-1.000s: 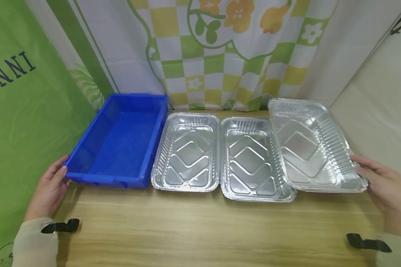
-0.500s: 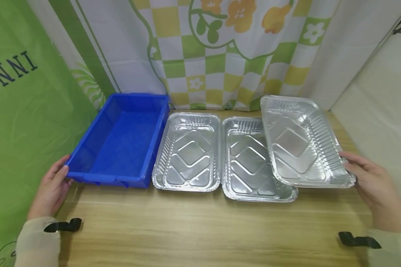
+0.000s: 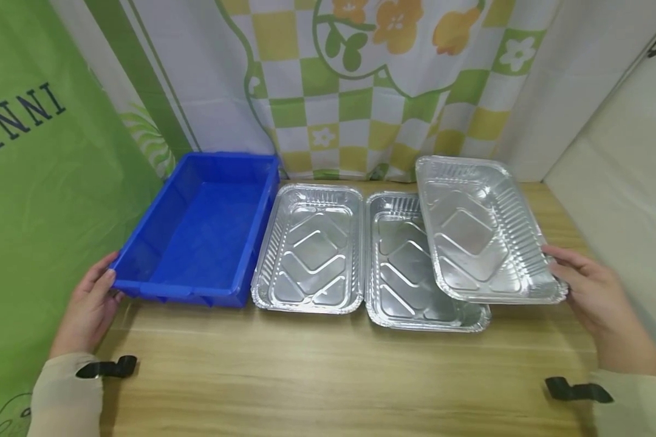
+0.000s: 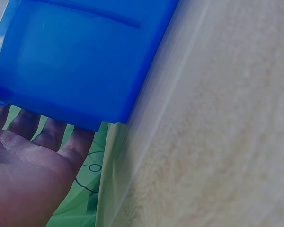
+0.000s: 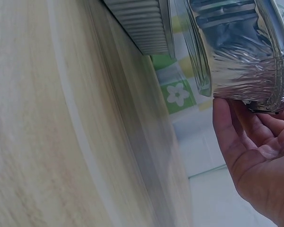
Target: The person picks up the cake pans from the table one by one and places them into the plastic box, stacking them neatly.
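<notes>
"Left end of the wooden table (image 3: 328,376)?"

"One blue bin (image 3: 205,233), open-topped, set lengthwise. Near left corner pinched by the left hand (image 3: 90,300), thumb at the rim, fingers tucked below."

"Next along?"

"Foil trays, three. The first foil tray (image 3: 310,258) stood just beside the bin. The second foil tray (image 3: 396,273) lay flat to its right, rims so close that I could not tell whether they met."

"And the last?"

"The third foil tray (image 3: 470,233), right end, held clear of the tabletop and tilted. Its right side, close to the near corner, was pinched between the thumb and fingers of the right hand (image 3: 596,294)."

"Obstructions?"

"That third tray. It overhung the second and hid much of its right side from me; contact between the two, I could not tell."

"Surroundings?"

"Behind: one checked curtain (image 3: 344,109), green, yellow and white, with orange flowers, hanging directly past the trays. Left: green cloth (image 3: 38,212) with dark lettering, just beside the left arm. Right: pale cloth (image 3: 623,139), bearing black marks at the top. On the wrists: two pale sleeves (image 3: 68,394), each with a black fitting (image 3: 106,368) jutting inward over the wood."
</notes>
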Demonstrator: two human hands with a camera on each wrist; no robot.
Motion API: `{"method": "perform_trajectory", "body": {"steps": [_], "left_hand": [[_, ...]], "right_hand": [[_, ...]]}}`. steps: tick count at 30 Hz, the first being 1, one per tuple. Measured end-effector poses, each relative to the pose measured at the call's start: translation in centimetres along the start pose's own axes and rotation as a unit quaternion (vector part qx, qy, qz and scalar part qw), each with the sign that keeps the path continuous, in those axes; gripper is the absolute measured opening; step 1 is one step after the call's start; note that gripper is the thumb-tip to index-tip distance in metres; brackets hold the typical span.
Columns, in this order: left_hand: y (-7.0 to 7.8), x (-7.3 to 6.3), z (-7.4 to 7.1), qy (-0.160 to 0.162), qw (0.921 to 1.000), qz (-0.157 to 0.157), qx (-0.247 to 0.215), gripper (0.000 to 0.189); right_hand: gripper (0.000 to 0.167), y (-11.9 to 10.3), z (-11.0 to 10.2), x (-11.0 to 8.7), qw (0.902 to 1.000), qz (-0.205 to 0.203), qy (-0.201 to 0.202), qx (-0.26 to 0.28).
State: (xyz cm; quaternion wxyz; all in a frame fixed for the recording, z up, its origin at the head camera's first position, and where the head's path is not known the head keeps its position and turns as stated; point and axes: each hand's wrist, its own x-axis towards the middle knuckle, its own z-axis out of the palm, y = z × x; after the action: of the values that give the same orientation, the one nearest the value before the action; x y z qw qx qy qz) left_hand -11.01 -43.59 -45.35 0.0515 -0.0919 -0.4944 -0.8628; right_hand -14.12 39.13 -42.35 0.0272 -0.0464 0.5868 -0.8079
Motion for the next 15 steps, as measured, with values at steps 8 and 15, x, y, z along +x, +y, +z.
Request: {"method": "perform_trajectory", "body": {"steps": [8,15], "left_hand": [[0.16,-0.22,-0.08,0.007,0.9999,0.0,0.009,0.041],[0.09,-0.08,-0.1,0.012,0.9996,-0.002,0.025,0.041]], "right_hand": [[0.035,0.48,0.53,0.65,0.9996,-0.009,-0.028,0.003],[0.034,0.93,0.76,0.56,0.9998,-0.003,-0.018,-0.009]]}}
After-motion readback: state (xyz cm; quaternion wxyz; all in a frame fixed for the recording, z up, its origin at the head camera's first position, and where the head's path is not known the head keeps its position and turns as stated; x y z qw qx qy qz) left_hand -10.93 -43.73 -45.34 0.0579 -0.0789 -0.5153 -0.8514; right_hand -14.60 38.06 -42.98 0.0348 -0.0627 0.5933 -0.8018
